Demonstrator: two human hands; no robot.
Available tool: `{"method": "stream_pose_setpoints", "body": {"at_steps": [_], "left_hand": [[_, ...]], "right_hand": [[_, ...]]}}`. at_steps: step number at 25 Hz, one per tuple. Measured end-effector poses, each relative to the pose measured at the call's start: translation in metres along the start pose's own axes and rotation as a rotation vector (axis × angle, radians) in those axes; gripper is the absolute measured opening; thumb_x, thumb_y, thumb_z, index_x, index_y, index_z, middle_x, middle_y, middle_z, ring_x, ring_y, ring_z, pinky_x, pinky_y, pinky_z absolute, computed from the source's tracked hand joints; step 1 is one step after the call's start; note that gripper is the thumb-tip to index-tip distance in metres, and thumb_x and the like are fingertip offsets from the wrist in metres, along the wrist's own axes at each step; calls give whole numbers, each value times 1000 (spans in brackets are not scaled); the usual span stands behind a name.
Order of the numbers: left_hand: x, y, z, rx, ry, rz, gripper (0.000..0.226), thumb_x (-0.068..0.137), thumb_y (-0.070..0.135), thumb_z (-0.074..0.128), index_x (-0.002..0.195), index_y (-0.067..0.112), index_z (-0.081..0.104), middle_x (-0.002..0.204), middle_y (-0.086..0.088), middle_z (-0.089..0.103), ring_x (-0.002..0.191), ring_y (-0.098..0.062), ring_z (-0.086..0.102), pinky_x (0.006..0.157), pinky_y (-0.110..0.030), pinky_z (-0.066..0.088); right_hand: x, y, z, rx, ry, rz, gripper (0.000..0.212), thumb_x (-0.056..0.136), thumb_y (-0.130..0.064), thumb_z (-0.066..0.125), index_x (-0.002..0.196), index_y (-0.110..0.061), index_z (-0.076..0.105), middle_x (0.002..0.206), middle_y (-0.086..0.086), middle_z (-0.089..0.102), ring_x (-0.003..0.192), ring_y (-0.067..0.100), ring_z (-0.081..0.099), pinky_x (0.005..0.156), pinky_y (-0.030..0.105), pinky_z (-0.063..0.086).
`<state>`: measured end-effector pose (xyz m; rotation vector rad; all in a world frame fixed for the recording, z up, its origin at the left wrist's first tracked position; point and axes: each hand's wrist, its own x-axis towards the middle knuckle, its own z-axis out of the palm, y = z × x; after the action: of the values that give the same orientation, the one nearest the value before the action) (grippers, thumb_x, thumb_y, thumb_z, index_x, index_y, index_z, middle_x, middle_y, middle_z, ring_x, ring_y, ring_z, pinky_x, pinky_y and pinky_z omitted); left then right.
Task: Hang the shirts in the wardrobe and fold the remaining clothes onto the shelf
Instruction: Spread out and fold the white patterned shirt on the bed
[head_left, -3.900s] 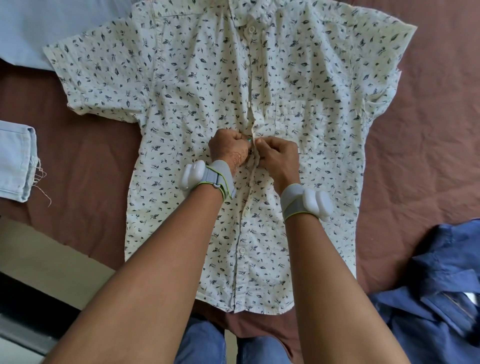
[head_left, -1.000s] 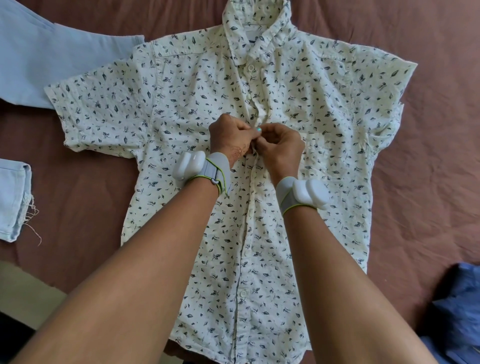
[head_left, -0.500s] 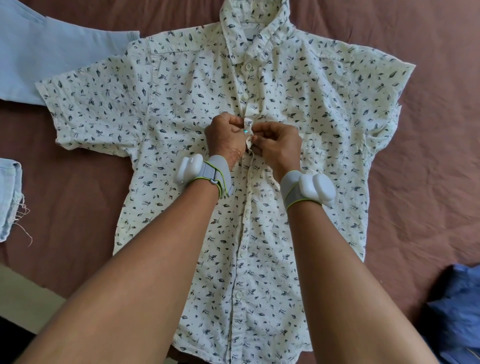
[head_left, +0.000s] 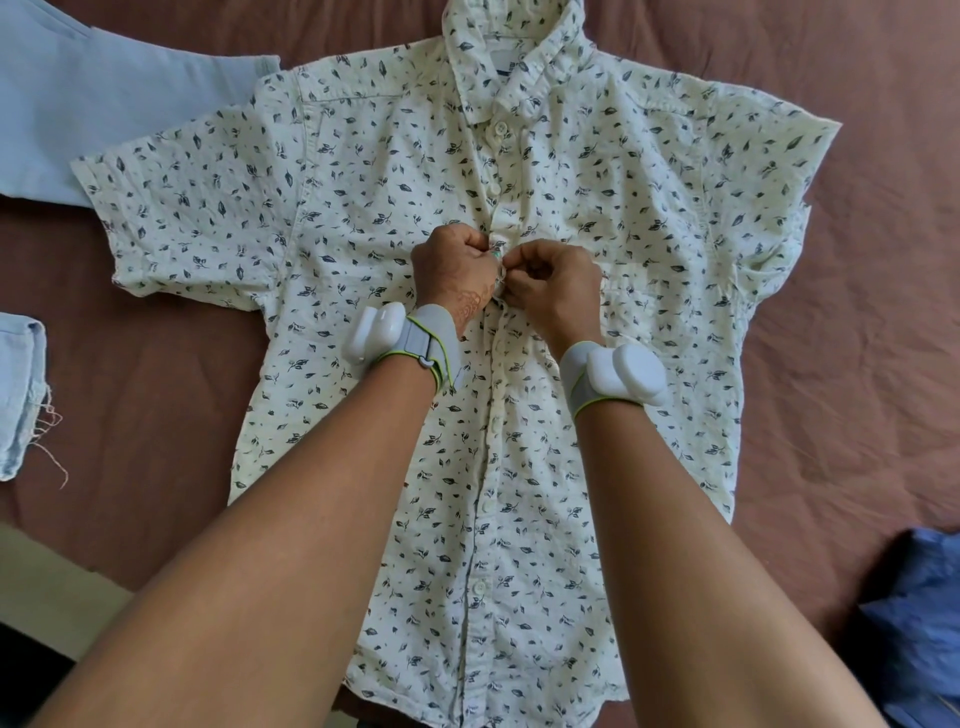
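Head view is showing the left hand (head_left: 457, 267) and right hand (head_left: 553, 283) pinching the shirt (head_left: 363, 218) placket, which is running near-to-far between them.

A brown bedsheet (head_left: 857, 291), softly creased, covers the bed under even daylight. At the lower left, past the bed's edge, a pale floor (head_left: 57, 582) shows beside a dark strip.

Both bare forearms reach away from the body and converge toward the middle, each wrist wearing a grey band with a white pod. The left hand (head_left: 454, 267) and right hand (head_left: 553, 286) sit knuckle to knuckle, nearly touching. Fingers of both are curled tight, thumbs and fingertips pinching the shirt (head_left: 363, 218) placket between them.
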<state>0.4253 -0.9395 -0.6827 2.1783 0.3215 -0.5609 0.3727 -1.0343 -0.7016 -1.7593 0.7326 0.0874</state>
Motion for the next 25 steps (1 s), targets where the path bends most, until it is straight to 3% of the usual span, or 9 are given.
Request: {"method": "stream_pose_setpoints", "body": {"at_steps": [3, 8, 12, 15, 18, 20, 22, 24, 25], "left_hand": [[-1, 0, -1, -32, -23, -8, 20, 77, 13, 75, 96, 7, 73, 81, -11, 74, 78, -25, 71, 76, -34, 60], [3, -2, 3, -43, 1, -38, 15, 72, 9, 77, 86, 5, 74, 83, -14, 74, 76, -31, 72, 74, -41, 60], [2, -1, 5, -48, 16, -60, 20, 79, 6, 72, 100, 4, 72, 95, -12, 74, 86, -23, 70, 80, -32, 58], [-4, -2, 6, -41, 8, -48, 20, 84, 4, 66, 103, 10, 68, 94, -6, 73, 89, -18, 69, 72, -19, 51], [-4, 2, 6, 24, -14, -44, 17, 86, 8, 62, 103, 9, 65, 95, -9, 71, 94, -24, 66, 76, -23, 51], [-5, 7, 4, 201, -37, 23, 20, 90, 19, 58, 106, 7, 61, 103, -15, 67, 99, -31, 62, 80, -31, 50], [-4, 17, -3, 353, 71, 168, 23, 95, 23, 51, 108, 7, 60, 107, -16, 64, 102, -33, 58, 78, -33, 44], [3, 25, -12, 331, 240, 375, 20, 94, 7, 47, 107, 7, 62, 110, -13, 63, 104, -29, 56, 77, -27, 39], [11, 29, -15, 305, 251, 455, 25, 91, -1, 46, 107, 7, 64, 111, -12, 63, 104, -27, 57, 80, -25, 41]], "right_hand": [[-2, -1, 1, -9, 14, -5, 20, 74, 11, 60, 79, -6, 69, 67, 10, 67, 64, 28, 70, 62, 43, 61], [-3, 4, 3, -47, 78, -30, 18, 73, 3, 62, 81, -10, 72, 68, 6, 69, 66, 28, 70, 65, 45, 60], [-8, 2, -2, 10, 25, -19, 7, 82, -15, 75, 86, -10, 75, 71, 8, 73, 63, 22, 70, 68, 37, 61], [-6, -1, -1, 100, 16, 50, 4, 83, 1, 71, 83, -3, 73, 72, 12, 69, 60, 18, 64, 66, 35, 59], [-3, 0, 6, -2, 39, 42, 18, 82, 8, 59, 80, -6, 70, 73, 9, 69, 69, 27, 68, 69, 39, 60], [-4, -2, 11, -196, 112, -63, 21, 77, 8, 52, 84, -5, 67, 81, 10, 68, 79, 29, 64, 70, 30, 51], [-2, -10, 14, -215, 270, -154, 22, 77, 7, 47, 91, -2, 61, 88, 13, 64, 83, 27, 57, 70, 25, 38], [7, -22, 14, -203, 380, -285, 18, 81, 2, 52, 96, -1, 61, 94, 14, 60, 87, 26, 54, 72, 20, 32], [14, -27, 14, -256, 359, -350, 17, 83, -2, 57, 99, -1, 63, 97, 15, 59, 91, 27, 53, 75, 20, 31]]}}
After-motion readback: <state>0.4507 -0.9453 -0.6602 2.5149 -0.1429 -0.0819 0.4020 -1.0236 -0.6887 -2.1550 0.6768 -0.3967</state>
